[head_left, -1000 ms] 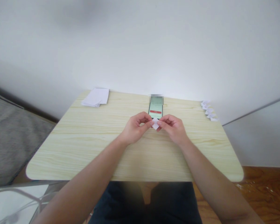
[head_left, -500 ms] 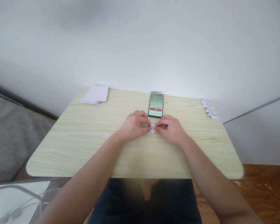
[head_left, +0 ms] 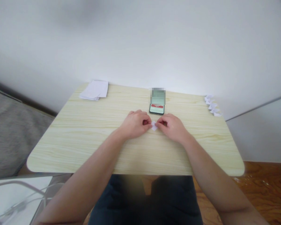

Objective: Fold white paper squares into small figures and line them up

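Observation:
A small piece of folded white paper (head_left: 154,126) is pinched between my two hands, low over the middle of the table (head_left: 84,134). My left hand (head_left: 137,124) grips its left side with thumb and forefinger. On the opposite side, my right hand (head_left: 172,126) pinches the paper in the same way. The fingertips cover part of the folds, so the exact shape cannot be made out. Just beyond both hands lies a smartphone (head_left: 157,109), its screen lit and partly pixelated.
A stack of white paper sheets (head_left: 96,90) lies at the table's back left. Several folded white paper pieces (head_left: 213,107) stand in a row along the right edge. The wall (head_left: 140,47) rises behind the table. Cables (head_left: 25,187) run at the lower left.
The view has tilted slightly, so the table sits a little higher in the picture. Both hands still pinch the paper, with small shifts of the fingers.

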### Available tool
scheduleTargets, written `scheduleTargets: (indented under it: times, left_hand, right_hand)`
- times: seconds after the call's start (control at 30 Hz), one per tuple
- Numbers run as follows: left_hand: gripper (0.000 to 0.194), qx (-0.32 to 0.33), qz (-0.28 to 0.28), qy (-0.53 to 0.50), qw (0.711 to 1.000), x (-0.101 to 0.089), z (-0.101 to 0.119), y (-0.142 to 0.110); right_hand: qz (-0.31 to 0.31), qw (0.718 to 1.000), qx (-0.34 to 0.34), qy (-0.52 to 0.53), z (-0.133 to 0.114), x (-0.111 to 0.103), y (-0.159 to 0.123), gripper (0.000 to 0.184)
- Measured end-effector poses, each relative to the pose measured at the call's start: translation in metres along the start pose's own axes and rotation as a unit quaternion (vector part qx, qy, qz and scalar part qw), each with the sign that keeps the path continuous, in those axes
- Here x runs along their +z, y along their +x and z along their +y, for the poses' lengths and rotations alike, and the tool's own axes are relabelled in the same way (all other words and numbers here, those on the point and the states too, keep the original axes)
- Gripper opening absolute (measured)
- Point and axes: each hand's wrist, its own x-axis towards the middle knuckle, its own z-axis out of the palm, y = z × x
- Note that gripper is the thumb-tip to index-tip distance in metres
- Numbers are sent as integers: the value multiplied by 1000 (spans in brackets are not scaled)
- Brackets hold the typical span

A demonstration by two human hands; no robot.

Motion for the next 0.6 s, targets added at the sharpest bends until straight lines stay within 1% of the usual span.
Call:
scheduleTargets:
  times: [0.07,0.17,0.27,0.4,0.6]
  left_hand:
    - [14,-1,3,14,1000,0,2,-1]
    - [16,-6,10,35,999,2,6,-2]
    - [15,-19,15,47,999,4,10,-1]
    - [15,-37,15,54,998,5,13,0]
    - [15,-44,10,46,998,5,13,0]
  right_hand:
    - [5,1000,16,-9,-1,2,0,18]
    - [13,999,22,-19,-3,5,0,15]
    - [20,999,32,-29,-5,6,1,15]
    - [24,998,41,-31,-7,7,0,16]
    - [28,997,60,-43,-8,8,-1,16]
